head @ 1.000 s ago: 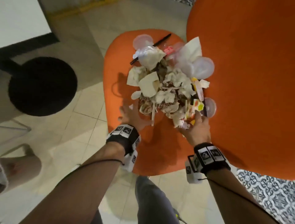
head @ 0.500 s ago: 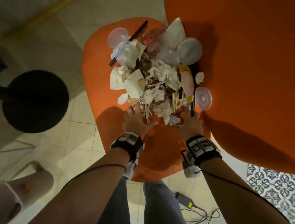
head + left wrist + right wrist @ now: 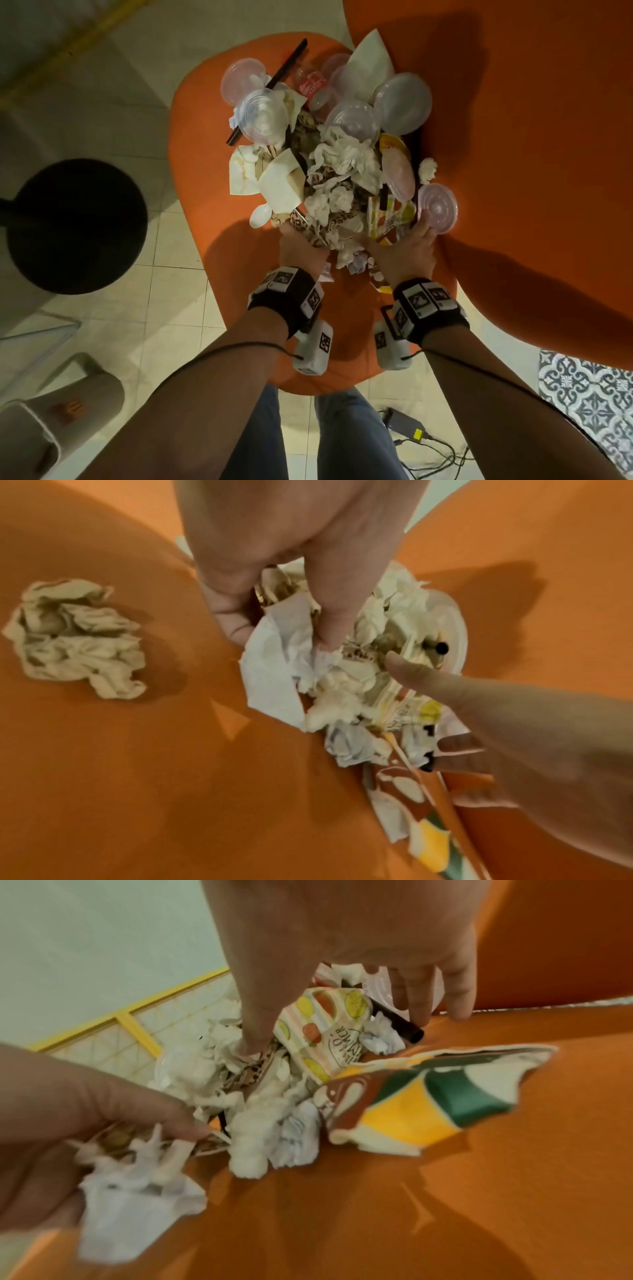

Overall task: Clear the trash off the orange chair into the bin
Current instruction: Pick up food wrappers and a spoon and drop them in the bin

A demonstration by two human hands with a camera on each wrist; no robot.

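Observation:
A heap of trash (image 3: 339, 161) lies on the orange chair seat (image 3: 205, 171): crumpled tissues, clear plastic lids, paper cups, a black straw (image 3: 286, 66). Both hands dig into its near edge. My left hand (image 3: 301, 245) grips a wad of white tissue (image 3: 274, 653), with the same wad (image 3: 137, 1172) showing in the right wrist view. My right hand (image 3: 404, 251) curls its thumb and fingers round a fruit-printed paper cup (image 3: 325, 1031) and a black straw (image 3: 400, 1026). A torn green and yellow cup (image 3: 421, 1107) lies beside them. One tissue ball (image 3: 75, 637) sits apart on the seat.
The orange backrest (image 3: 513, 137) rises right behind the heap, with a clear lid (image 3: 438, 207) against it. A black round object (image 3: 75, 226) stands on the tiled floor to the left, a beige object (image 3: 51, 421) at the lower left. A charger and cables (image 3: 411, 431) lie by my feet.
Both hands pushed forward into the heap's near edge. The left hand, flat on the seat before, now holds tissues. The right hand has closed round the printed cup.

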